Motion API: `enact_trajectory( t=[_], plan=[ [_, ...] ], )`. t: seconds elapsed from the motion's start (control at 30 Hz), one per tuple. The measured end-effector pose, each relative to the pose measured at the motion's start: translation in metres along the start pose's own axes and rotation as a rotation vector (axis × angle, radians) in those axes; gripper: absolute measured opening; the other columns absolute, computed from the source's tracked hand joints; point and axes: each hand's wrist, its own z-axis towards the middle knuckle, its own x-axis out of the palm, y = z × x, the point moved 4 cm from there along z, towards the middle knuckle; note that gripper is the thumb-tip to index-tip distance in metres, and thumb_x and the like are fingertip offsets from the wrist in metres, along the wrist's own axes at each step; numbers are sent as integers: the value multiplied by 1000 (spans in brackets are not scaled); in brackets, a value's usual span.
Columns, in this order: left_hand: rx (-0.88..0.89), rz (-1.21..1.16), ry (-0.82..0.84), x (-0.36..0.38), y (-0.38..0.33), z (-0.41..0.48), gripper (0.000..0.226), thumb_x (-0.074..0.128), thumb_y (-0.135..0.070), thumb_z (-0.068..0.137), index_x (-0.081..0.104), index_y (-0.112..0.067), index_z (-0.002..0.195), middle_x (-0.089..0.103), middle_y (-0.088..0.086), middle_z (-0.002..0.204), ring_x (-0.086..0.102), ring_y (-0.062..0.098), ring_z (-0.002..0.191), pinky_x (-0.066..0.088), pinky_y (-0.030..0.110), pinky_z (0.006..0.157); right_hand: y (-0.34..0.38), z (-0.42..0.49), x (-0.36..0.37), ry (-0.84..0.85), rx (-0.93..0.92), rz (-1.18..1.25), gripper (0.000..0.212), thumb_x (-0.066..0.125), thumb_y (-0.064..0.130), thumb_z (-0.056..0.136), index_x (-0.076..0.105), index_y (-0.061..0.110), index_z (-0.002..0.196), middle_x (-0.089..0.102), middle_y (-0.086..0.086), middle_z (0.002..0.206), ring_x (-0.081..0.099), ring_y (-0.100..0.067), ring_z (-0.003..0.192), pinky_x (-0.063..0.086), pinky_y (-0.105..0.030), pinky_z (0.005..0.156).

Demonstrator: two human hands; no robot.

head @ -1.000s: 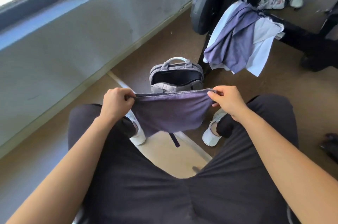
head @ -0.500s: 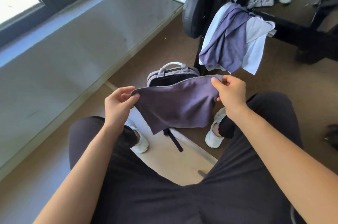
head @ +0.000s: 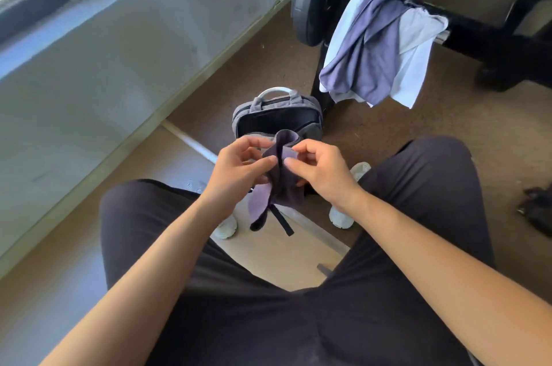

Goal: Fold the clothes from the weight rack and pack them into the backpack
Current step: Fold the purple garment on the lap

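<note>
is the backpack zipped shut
No, the backpack stands open on the floor, its dark inside showing.

Between our left hand (head: 239,170) and right hand (head: 321,174), the purple garment (head: 283,186) is so bunched that we cannot tell its shape. It covers the near rim of the backpack (head: 277,120) beyond them. Far off to the right hand's right, a dark object (head: 537,213) is cut off by the edge.
</note>
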Motion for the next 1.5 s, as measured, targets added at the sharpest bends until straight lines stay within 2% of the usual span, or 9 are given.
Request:
enact_trajectory(
  t=[0.13, 0.27, 0.5, 0.63, 0.7, 0.8, 0.9, 1.2, 1.5],
  plan=[
    [70, 20, 40, 10, -1, -1, 30, 84, -26, 81, 71, -23, 109, 64, 17, 85, 67, 25, 83, 59, 52, 84, 2, -4, 6, 133, 8, 47, 34, 56, -11, 91, 70, 11, 114, 74, -2, 97, 74, -13, 89, 60, -26, 70],
    [154, 112, 90, 18, 4, -7, 47, 91, -20, 77, 66, -24, 116, 67, -17, 86, 67, 13, 88, 59, 27, 81, -4, -6, 3, 171, -11, 22, 34, 58, -9, 95, 69, 15, 116, 73, 5, 103, 73, -5, 93, 58, -21, 75],
    [155, 46, 130, 11, 10, -3, 37, 62, 7, 89, 69, -20, 114, 65, 23, 102, 61, 24, 84, 51, 34, 73, -2, -4, -6, 110, -232, -204, 27, 67, -2, 91, 74, 11, 114, 67, -1, 111, 72, -17, 92, 61, -30, 82],
    [175, -9, 158, 10, 9, -2, 34, 61, 7, 89, 67, -15, 114, 64, 20, 93, 62, 26, 83, 53, 33, 73, 6, -3, -5, 39, -332, -277, 37, 77, -2, 82, 67, 13, 114, 54, 1, 126, 69, -19, 73, 58, -24, 67],
    [179, -38, 163, 9, 7, 0, 41, 60, 10, 85, 64, -16, 116, 59, 7, 85, 58, 20, 79, 51, 29, 72, 7, -4, -1, 79, -329, -301, 50, 78, 2, 80, 61, 18, 124, 51, 7, 137, 70, -16, 83, 58, -27, 75],
    [167, -62, 169, 8, 10, 3, 49, 59, 16, 82, 58, -12, 123, 59, 0, 84, 57, 15, 76, 50, 29, 73, 9, -5, 4, 145, -241, -343, 59, 76, 8, 86, 51, 29, 136, 54, 22, 125, 64, -6, 96, 57, -27, 85],
    [182, -55, 170, 5, 10, 4, 48, 64, 16, 86, 56, -9, 126, 62, 4, 88, 60, 15, 80, 52, 29, 79, 10, -4, 6, 207, -151, -282, 52, 72, 9, 91, 52, 25, 136, 62, 9, 117, 71, -8, 77, 59, -22, 61],
    [214, 68, 125, 2, 25, 14, 38, 68, 1, 86, 64, -12, 122, 67, 5, 94, 64, 14, 79, 53, 25, 73, 31, 8, -13, 134, -221, -331, 9, 71, 14, 93, 69, 7, 99, 64, 5, 64, 65, -23, 51, 49, -21, 51],
    [40, 453, 243, 8, 82, 56, 19, 64, -13, 74, 72, -21, 90, 74, -2, 82, 63, 10, 77, 59, 46, 78, 73, 13, -40, 132, -334, -254, 6, 70, 7, 93, 64, 6, 92, 61, 8, 66, 62, -14, 55, 53, -23, 55]
  ],
)
